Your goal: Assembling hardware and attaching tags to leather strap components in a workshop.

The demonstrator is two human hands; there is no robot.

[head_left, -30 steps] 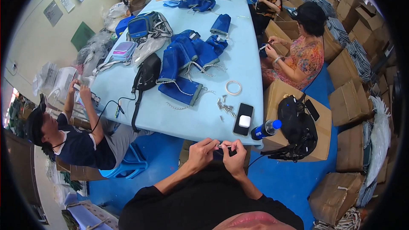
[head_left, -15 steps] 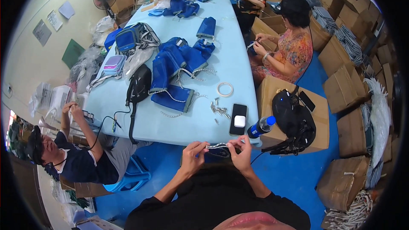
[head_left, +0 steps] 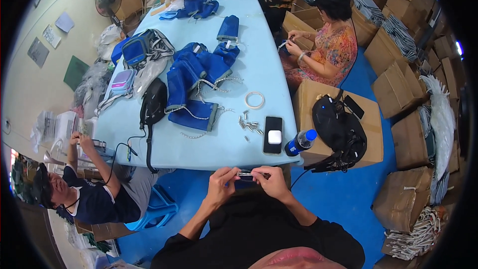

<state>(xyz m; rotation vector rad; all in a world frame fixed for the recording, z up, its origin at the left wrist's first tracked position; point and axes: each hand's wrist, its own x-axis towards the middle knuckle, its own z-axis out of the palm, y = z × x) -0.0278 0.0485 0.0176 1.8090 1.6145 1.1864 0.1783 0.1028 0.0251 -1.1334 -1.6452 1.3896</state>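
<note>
Just off the table's near edge, my left hand (head_left: 222, 184) pinches one end of a short stretch of grey-and-white braided cord (head_left: 245, 173). My right hand (head_left: 272, 183) is closed on the same cord from the other side, fingertips close to the left ones. A dark piece shows below the cord, mostly hidden by my hands. On the table ahead lie several small silvery metal pieces (head_left: 251, 125), a roll of tape (head_left: 254, 100) and a black phone (head_left: 272, 142) with a white case (head_left: 274, 137) on it. Blue fabric pouches (head_left: 191, 115) with similar cords lie further left.
A blue-capped bottle (head_left: 300, 142) stands at the table's (head_left: 229, 149) near right corner. Beside it, a carton (head_left: 371, 139) bears a black bag (head_left: 338, 124). Another black bag (head_left: 155, 100) lies left. One person sits at left, two at right; stacked boxes (head_left: 406, 137) line the right.
My hands have drawn closer together, leaving less cord showing between them. My right hand has turned inward, its fingers now folded. The whole view has shifted slightly.
</note>
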